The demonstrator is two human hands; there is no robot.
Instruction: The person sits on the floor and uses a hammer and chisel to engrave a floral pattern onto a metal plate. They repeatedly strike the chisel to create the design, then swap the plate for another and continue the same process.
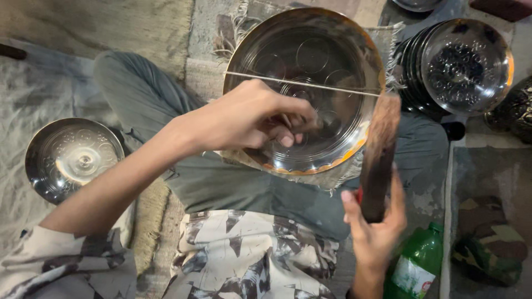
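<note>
Patterned cloth of a shirt (244, 254) lies nearest the lens, with grey trousers (221, 182) beyond it; the person is seated cross-legged, so that the lap serves as a rest for the work. On that lap, directly beneath the left hand (249, 119), a large metal plate (332, 50) with embossed circles is propped, tilted toward the face; a fringed cloth (343, 176) is laid under it, probably to cushion it and stop it sliding. The left hand is curled shut over the plate's inner face, fingertips pinched together on something small that cannot be made out; a thin rod (332, 87) runs across the plate from just above this hand to the right rim, and whether it is held by the fingers cannot be told. The right hand (377, 221) is closed round the lower end of a dark, blurred mallet (379, 155), held upright just beside the plate's right edge, its head near the rod's end. Left of the left forearm a single plate (72, 158) is set on sheeting; beyond the right hand a stack of plates (460, 63) is kept within reach; a green bottle (418, 266) stands just right of the right wrist.
</note>
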